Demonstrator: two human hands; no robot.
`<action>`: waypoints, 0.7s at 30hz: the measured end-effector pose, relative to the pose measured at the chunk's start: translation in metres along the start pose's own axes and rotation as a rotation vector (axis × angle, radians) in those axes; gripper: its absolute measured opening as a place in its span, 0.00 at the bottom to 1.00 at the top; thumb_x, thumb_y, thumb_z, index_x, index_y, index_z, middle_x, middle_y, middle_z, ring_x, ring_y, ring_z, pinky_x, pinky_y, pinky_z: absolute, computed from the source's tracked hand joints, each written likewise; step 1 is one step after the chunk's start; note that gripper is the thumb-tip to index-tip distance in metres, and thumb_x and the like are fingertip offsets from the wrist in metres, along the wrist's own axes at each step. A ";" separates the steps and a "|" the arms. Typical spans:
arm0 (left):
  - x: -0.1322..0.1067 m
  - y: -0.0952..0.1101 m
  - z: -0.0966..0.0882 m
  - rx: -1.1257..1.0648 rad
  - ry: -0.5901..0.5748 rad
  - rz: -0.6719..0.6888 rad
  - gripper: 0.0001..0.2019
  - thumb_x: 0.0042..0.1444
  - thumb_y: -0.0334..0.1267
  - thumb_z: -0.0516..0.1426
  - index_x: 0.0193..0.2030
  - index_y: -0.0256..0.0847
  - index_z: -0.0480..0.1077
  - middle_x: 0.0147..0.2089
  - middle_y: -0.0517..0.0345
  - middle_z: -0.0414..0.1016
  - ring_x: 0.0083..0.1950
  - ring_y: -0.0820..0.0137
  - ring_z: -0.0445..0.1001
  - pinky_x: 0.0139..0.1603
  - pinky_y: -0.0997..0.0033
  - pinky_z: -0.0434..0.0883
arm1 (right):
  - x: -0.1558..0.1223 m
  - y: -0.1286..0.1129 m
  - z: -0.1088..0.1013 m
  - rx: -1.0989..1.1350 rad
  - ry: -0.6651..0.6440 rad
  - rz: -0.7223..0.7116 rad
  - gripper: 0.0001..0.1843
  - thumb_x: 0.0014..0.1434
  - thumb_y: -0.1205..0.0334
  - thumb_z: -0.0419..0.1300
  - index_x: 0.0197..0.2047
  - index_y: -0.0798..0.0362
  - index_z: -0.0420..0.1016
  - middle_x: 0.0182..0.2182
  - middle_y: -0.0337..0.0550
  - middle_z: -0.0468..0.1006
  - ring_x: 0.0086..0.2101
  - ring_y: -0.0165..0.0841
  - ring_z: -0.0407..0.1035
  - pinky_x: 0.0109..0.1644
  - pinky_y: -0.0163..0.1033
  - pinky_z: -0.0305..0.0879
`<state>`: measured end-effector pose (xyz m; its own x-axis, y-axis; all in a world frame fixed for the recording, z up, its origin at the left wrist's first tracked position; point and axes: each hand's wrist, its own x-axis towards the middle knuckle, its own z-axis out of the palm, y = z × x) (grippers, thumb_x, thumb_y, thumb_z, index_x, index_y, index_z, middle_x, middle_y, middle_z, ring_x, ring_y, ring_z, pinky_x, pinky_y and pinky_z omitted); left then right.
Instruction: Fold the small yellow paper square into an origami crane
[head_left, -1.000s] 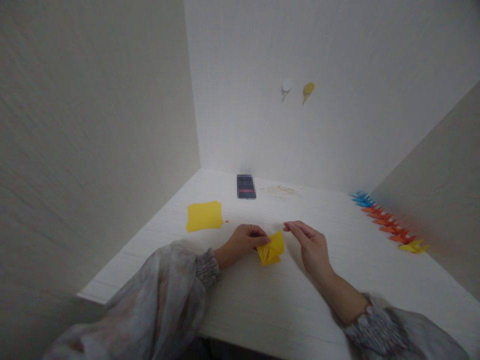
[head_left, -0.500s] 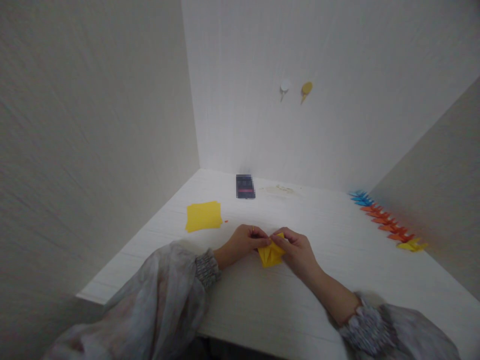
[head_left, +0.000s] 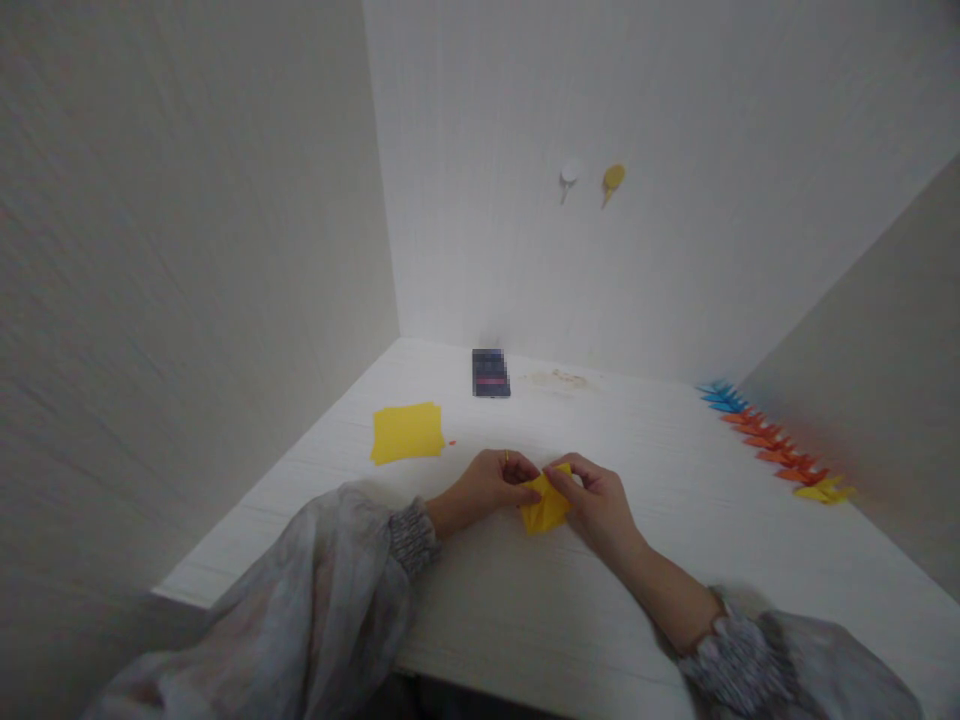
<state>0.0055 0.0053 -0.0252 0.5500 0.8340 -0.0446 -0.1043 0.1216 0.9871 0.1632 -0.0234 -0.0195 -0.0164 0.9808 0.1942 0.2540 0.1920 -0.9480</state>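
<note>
Pinching, left hand (head_left: 495, 482): I have its thumb and fingers closed on the left part of the creased yellow paper (head_left: 549, 512).
Pinching, right hand (head_left: 598, 497): thumb pressed on the paper's upper right; fingers behind it are hidden from me.
Paper position: between both hands, over the near middle of the white table (head_left: 487, 620); can't tell whether its lower edge touches.
Crease risk: if my thumbs pull unevenly, layers could shift and a fold could come out crooked.
Tear risk: tugging the hands apart could split the sheet along a crease.
Slip risk: only fingertips hold it, so easing off one side could let the layers spring open.
View risk: fingers cover the top edge; I could miss a misaligned corner.
Yellow sheets (head_left: 407, 433): beyond the left hand, near an orange scrap (head_left: 452, 442); a careless sweep could scatter them.
Paper figures (head_left: 772, 440): row at far right, well apart; low risk unless my right arm swings outward.
</note>
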 end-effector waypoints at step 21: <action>-0.004 0.005 0.003 0.009 -0.028 -0.056 0.23 0.32 0.34 0.63 0.35 0.37 0.56 0.22 0.65 0.68 0.21 0.76 0.68 0.24 0.73 0.67 | -0.001 -0.003 0.002 0.003 0.055 0.023 0.12 0.43 0.54 0.60 0.28 0.55 0.69 0.22 0.40 0.71 0.23 0.30 0.63 0.25 0.35 0.60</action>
<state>0.0054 0.0014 -0.0197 0.5778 0.8106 -0.0951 -0.0653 0.1621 0.9846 0.1603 -0.0250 -0.0177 0.0428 0.9817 0.1855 0.2504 0.1692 -0.9532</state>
